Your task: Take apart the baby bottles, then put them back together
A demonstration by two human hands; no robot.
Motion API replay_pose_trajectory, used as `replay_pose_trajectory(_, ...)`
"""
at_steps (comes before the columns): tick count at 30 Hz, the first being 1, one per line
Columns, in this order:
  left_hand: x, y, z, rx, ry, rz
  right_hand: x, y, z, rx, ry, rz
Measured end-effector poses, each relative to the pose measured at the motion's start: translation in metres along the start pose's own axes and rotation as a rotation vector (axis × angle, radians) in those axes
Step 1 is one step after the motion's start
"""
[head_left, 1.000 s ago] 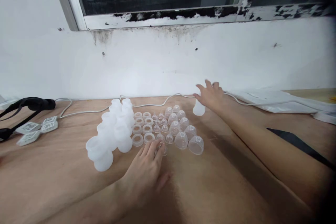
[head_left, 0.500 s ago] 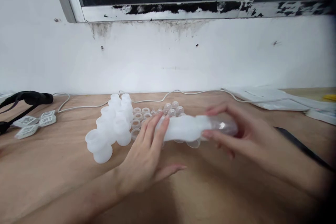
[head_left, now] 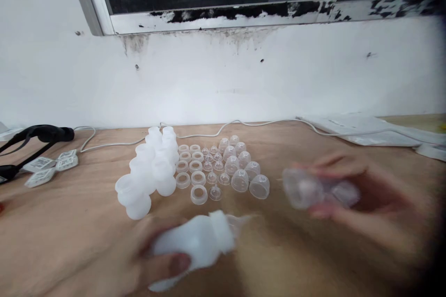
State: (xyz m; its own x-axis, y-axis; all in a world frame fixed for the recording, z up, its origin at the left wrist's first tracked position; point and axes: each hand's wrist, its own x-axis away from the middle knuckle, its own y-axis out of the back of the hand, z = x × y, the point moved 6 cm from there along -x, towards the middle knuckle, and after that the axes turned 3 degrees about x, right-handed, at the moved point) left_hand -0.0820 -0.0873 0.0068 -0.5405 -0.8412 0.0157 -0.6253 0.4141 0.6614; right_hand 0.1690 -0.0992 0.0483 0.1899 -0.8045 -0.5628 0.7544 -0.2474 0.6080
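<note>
My left hand [head_left: 139, 255] is wrapped round a milky white bottle [head_left: 198, 241] low in the view. A ring collar and a clear nipple [head_left: 237, 223] top this bottle, which lies tilted to the right. At the right, my blurred right hand [head_left: 362, 199] holds a clear dome cap [head_left: 303, 189] by its side, its wide end facing left. Between and beyond the hands stand rows of collar rings [head_left: 199, 194], clear nipples [head_left: 215, 192] and dome caps [head_left: 259, 187]. A group of white bottles [head_left: 138, 204] stands left of the rings.
Black straps [head_left: 52, 133] and white tags [head_left: 41, 177] lie at the left of the wooden table [head_left: 69, 236]. A white cable [head_left: 223, 126] runs along the wall. Plastic bags [head_left: 355, 132] lie at the back right.
The bottle and the cap are now apart. My left hand has moved down and taken hold of the bottle; my right hand has moved right with the cap. The rows between them are uncovered.
</note>
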Motion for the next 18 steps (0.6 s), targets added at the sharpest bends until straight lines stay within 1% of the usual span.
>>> replay_pose_trajectory(1,0.002,0.003,0.013,0.013,0.057,-0.045,-0.001,0.005,-0.006,0.061,-0.017,-0.055)
replay_pose_trajectory(2,0.004,0.005,0.025,0.021,0.118,-0.084,-0.002,0.001,-0.012,0.131,-0.019,-0.016)
replay_pose_trajectory(3,0.005,0.007,0.035,0.032,0.180,-0.115,-0.002,-0.009,-0.017,0.213,-0.001,0.083)
replay_pose_trajectory(4,0.005,0.007,0.043,0.052,0.230,-0.120,0.000,-0.024,-0.021,0.300,0.035,0.206)
replay_pose_trajectory(5,0.004,0.006,0.048,0.086,0.263,-0.113,0.002,-0.038,-0.025,0.389,0.080,0.291)
replay_pose_trajectory(6,0.003,0.004,0.049,0.132,0.282,-0.092,0.004,-0.051,-0.028,0.473,0.128,0.326)
replay_pose_trajectory(8,-0.001,0.001,0.046,0.222,0.287,-0.042,0.006,-0.073,-0.034,0.601,0.201,0.339)
replay_pose_trajectory(11,-0.003,0.001,0.043,0.291,0.297,-0.035,0.008,-0.095,-0.044,0.773,0.244,0.368)
replay_pose_trajectory(13,-0.003,0.001,0.043,0.310,0.298,-0.044,0.007,-0.101,-0.051,0.885,0.240,0.360)
replay_pose_trajectory(15,-0.002,0.000,0.042,0.312,0.289,-0.037,0.007,-0.100,-0.053,0.937,0.228,0.330)
replay_pose_trajectory(17,-0.004,-0.001,0.039,0.263,0.257,-0.022,0.005,-0.095,-0.050,0.912,0.210,0.291)
replay_pose_trajectory(18,-0.005,-0.001,0.036,0.212,0.223,-0.020,0.003,-0.092,-0.046,0.863,0.193,0.270)
